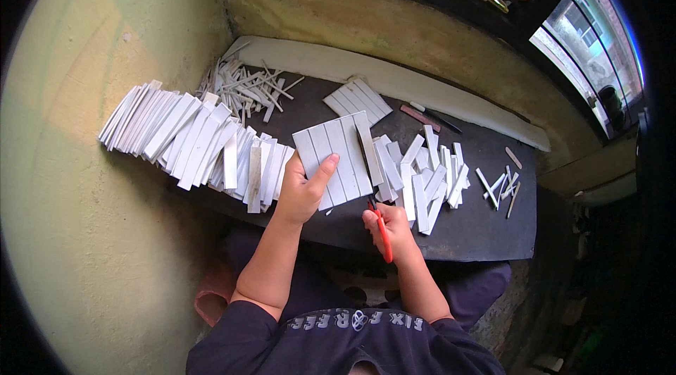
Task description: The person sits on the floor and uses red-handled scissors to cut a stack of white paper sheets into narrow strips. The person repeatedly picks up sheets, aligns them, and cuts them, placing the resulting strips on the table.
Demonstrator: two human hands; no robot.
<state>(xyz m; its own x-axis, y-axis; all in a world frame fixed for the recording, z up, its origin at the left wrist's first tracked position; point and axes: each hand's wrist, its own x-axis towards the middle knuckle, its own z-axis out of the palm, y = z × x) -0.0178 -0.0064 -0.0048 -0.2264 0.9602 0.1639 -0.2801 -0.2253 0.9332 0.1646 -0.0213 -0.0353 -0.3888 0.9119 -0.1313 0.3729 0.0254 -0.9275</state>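
Item: scored white sheet (336, 159) — we judge it light, thin, stiff enough to hold flat, likely to snap along its grooves. We pinch its lower left edge in the left hand (303, 192), thumb on top; it rests on the dark work board (486, 227) at centre. The right hand (391, 228), just below the sheet, is closed around a red-handled cutter (382, 233). Right of the sheet: loose cut strips (426, 178) (crowded). Left: a fanned row of strips (190, 139). Open room — the board's near right corner.
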